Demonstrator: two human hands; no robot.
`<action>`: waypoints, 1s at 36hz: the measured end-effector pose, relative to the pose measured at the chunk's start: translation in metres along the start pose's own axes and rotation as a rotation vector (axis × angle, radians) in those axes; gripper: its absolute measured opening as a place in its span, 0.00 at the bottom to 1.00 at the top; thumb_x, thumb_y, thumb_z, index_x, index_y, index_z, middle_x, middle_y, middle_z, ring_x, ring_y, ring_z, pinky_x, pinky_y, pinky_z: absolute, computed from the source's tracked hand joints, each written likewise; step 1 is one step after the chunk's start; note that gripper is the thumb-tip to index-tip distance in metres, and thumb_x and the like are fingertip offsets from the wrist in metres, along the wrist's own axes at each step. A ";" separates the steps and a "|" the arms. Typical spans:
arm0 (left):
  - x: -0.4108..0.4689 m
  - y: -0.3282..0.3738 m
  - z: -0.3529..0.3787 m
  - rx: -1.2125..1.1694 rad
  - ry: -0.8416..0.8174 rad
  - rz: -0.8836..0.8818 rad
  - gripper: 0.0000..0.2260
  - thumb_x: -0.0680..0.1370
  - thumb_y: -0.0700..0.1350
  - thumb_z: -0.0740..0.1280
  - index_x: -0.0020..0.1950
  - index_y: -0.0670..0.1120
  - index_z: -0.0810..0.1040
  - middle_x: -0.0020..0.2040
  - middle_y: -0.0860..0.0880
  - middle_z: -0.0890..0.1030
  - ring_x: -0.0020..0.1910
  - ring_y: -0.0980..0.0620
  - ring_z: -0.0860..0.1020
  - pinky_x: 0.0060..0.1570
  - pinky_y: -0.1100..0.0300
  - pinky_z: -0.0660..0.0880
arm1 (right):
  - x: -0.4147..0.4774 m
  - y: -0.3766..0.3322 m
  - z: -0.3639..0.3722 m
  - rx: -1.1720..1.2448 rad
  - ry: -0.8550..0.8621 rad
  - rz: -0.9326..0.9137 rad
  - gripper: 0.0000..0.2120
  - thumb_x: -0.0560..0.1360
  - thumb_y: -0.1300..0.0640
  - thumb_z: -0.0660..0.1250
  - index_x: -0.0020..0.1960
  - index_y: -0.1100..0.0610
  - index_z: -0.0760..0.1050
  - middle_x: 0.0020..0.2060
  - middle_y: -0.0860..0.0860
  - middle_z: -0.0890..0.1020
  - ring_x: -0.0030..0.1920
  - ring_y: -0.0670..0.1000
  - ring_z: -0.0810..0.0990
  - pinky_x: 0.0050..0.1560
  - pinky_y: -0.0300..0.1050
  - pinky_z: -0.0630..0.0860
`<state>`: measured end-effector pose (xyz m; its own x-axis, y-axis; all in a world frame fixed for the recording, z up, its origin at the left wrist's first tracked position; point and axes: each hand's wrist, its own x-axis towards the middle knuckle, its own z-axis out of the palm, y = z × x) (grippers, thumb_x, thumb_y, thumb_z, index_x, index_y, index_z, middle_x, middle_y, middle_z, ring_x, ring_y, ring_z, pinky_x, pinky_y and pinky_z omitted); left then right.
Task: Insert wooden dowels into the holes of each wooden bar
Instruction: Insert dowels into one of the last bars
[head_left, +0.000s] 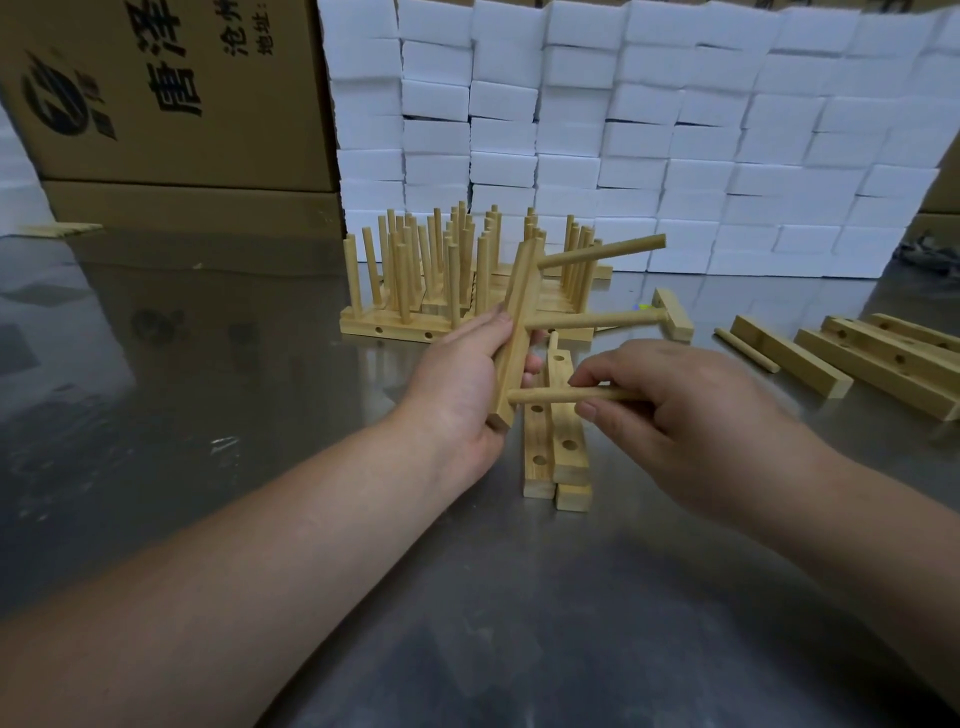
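Note:
My left hand (462, 379) grips a wooden bar (519, 317) held up on edge above the table. Two dowels (597, 254) stick out of the bar to the right, one near its top and one at mid-height. My right hand (680, 410) pinches a third dowel (561, 396), whose tip meets the bar's lower end at a hole. Under my hands, two or three empty bars with holes (563, 452) lie stacked on the table.
Finished bars with upright dowels (457, 275) stand behind my hands. More empty bars (878, 364) and a loose dowel (745, 349) lie to the right. A short bar (675, 314) rests near the middle dowel's end. White foam blocks (649, 130) and cardboard boxes (171, 104) wall the back of the metal table (208, 415).

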<state>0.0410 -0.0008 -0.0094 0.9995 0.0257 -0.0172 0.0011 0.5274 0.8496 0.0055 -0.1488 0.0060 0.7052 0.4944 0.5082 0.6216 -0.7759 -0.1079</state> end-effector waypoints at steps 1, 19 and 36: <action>0.000 0.000 0.000 -0.002 -0.005 0.013 0.08 0.80 0.42 0.60 0.50 0.46 0.79 0.35 0.48 0.82 0.28 0.57 0.76 0.25 0.67 0.73 | 0.000 -0.001 -0.001 -0.002 0.003 -0.012 0.13 0.70 0.47 0.56 0.46 0.50 0.77 0.31 0.38 0.68 0.33 0.38 0.69 0.32 0.31 0.59; -0.010 -0.003 0.006 0.097 -0.032 0.188 0.08 0.79 0.43 0.62 0.45 0.53 0.79 0.38 0.51 0.79 0.35 0.56 0.73 0.32 0.66 0.71 | -0.004 -0.009 0.004 0.238 0.055 0.128 0.14 0.68 0.44 0.58 0.43 0.49 0.79 0.27 0.41 0.74 0.40 0.36 0.73 0.37 0.28 0.67; 0.014 -0.001 -0.014 0.615 0.289 0.304 0.11 0.81 0.48 0.58 0.51 0.47 0.79 0.42 0.51 0.78 0.35 0.55 0.75 0.20 0.69 0.68 | -0.006 0.007 0.007 0.378 0.181 0.264 0.25 0.66 0.34 0.54 0.57 0.43 0.74 0.36 0.44 0.77 0.37 0.40 0.75 0.31 0.40 0.70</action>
<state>0.0550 0.0112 -0.0176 0.9105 0.3621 0.1994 -0.1719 -0.1071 0.9793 0.0082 -0.1548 -0.0037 0.8055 0.1984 0.5584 0.5338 -0.6521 -0.5383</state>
